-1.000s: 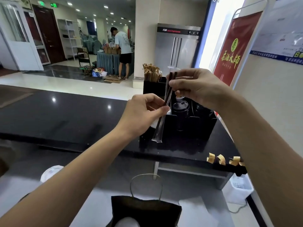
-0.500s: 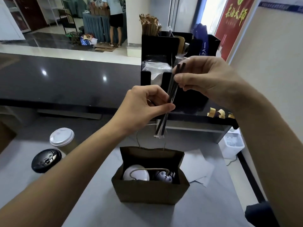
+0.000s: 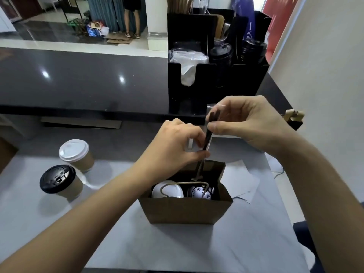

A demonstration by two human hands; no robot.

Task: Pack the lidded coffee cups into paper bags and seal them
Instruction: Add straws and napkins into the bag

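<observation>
A brown paper bag (image 3: 185,211) stands open on the grey table, with two lidded cups inside: a white lid (image 3: 167,191) on the left and a printed lid (image 3: 201,192) on the right. Both hands hold wrapped dark straws (image 3: 207,138) upright over the bag. My left hand (image 3: 175,146) pinches them low down, my right hand (image 3: 242,123) pinches them near the top. The straws' lower ends dip into the bag's mouth. Two more cups stand at the left, one with a white lid (image 3: 73,149) and one with a black lid (image 3: 57,178).
A black organiser (image 3: 216,75) with napkins, lids and stirrers stands on the dark counter (image 3: 82,81) behind the bag. Loose paper sheets (image 3: 242,180) lie right of the bag. A wall runs along the right. A person stands far back in the room.
Both hands have come down with the straws from in front of the organiser to just over the bag, and the straws' lower ends now enter its mouth. The view has tilted down.
</observation>
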